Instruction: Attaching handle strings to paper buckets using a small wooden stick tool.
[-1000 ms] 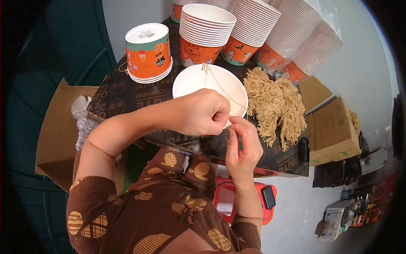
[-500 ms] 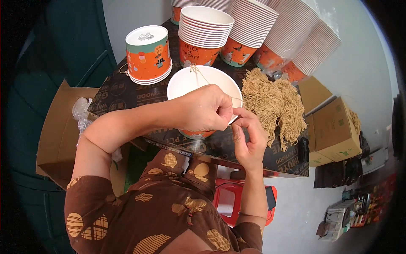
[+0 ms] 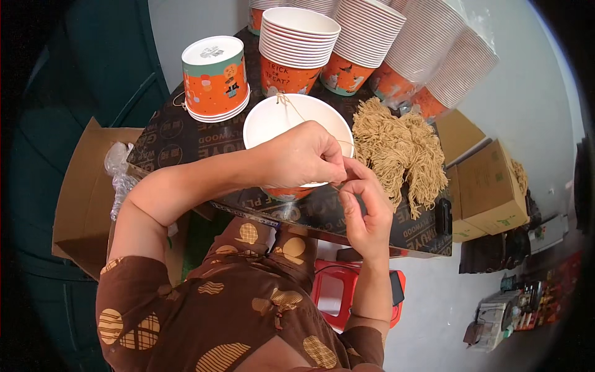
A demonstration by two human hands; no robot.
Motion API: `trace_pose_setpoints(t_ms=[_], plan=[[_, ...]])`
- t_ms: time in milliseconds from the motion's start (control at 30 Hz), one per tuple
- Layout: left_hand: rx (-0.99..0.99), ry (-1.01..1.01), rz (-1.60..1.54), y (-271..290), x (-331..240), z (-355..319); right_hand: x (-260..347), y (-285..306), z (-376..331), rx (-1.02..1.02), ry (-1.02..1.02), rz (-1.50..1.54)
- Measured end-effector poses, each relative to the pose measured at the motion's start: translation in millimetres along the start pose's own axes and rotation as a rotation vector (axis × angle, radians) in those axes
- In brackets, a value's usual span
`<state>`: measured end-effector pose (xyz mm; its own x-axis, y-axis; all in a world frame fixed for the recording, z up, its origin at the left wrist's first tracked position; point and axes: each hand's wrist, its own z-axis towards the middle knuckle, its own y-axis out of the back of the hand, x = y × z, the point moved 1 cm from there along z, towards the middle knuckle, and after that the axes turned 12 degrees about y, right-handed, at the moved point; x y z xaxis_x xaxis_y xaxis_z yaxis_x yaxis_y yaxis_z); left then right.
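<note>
- Paper bucket (image 3: 266, 127), white inside, orange print outside: upright on the blk plywood tabletop (image 3: 204, 142), mouth up, just in front of nested bucket stack (image 3: 297, 40).
- Tan yarn bundle (image 3: 403, 149): loose heap on tabletop, just R of bucket.
- Flipped bucket stack (image 3: 214, 87): bottoms up, L of bucket, apart from it.
- My L hand (image 3: 308, 155): over bucket's near R rim, fingertips in narrow pinch on cord.
- My R hand (image 3: 370, 211): thumb + forefinger close tog. by L fingertips; can't tell if they've got cord.
- Tan cord (image 3: 297, 113): knotted at far rim, runs across bucket mouth twd hands.
</note>
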<state>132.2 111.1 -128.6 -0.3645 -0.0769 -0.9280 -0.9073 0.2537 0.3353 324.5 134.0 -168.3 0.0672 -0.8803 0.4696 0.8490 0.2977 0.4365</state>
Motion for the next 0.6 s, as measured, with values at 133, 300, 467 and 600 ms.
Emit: trace_pose_setpoints(t_ms=[133,300,467,600], plan=[[-0.001,0.034,-0.014,0,-4,-2,4,11,4,-0.019,0.026,-0.032],[-0.007,0.051,-0.092,-3,-8,-5,0,20,15,-0.064,0.095,-0.104],[0.022,0.012,-0.021,-3,-7,-2,3,21,34,0.007,0.160,-0.117],[0.029,-0.003,0.084,-3,-10,-2,-4,20,49,0.078,0.222,-0.130]])
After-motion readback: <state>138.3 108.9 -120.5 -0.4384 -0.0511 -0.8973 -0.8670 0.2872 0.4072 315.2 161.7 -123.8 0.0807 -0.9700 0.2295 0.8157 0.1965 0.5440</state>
